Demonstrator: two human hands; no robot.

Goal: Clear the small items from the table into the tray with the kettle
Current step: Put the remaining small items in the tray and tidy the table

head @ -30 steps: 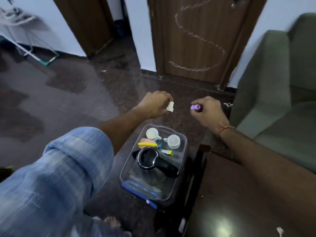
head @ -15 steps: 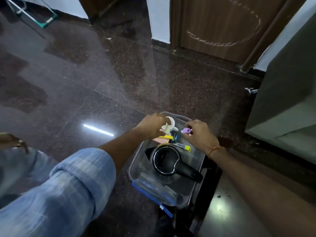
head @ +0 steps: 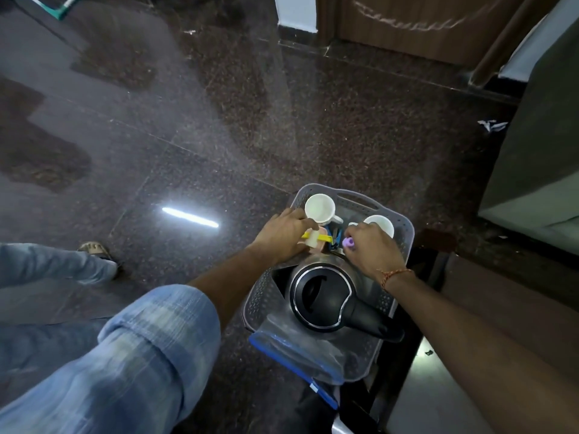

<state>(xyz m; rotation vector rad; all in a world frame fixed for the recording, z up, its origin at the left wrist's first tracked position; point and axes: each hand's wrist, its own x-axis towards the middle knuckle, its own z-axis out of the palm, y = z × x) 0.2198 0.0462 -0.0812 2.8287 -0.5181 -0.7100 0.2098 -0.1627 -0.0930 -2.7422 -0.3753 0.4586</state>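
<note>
We are lowering both hands into the far end of the tray [head: 404,245], beyond the kettle [head: 322,296], where free space remains between the cups [head: 320,208]. Left hand [head: 282,236] is pinching a white cap [head: 312,243]; right hand [head: 371,249] is pinching a purple piece [head: 348,242], apparently not yet released.

Your tray [head: 396,303] is grey perforated plastic, matt. Kettle [head: 322,297]: glossy black plastic lid ringed in bright metal, brushed steel body. Two cups [head: 320,208] look like smooth white glazed ceramic. Clear plastic zip bag [head: 300,346], crinkled. Floor [head: 188,136]: polished speckled granite, mirror-glossy. Your sleeve [head: 141,355] is soft faded denim-like cloth.
</note>
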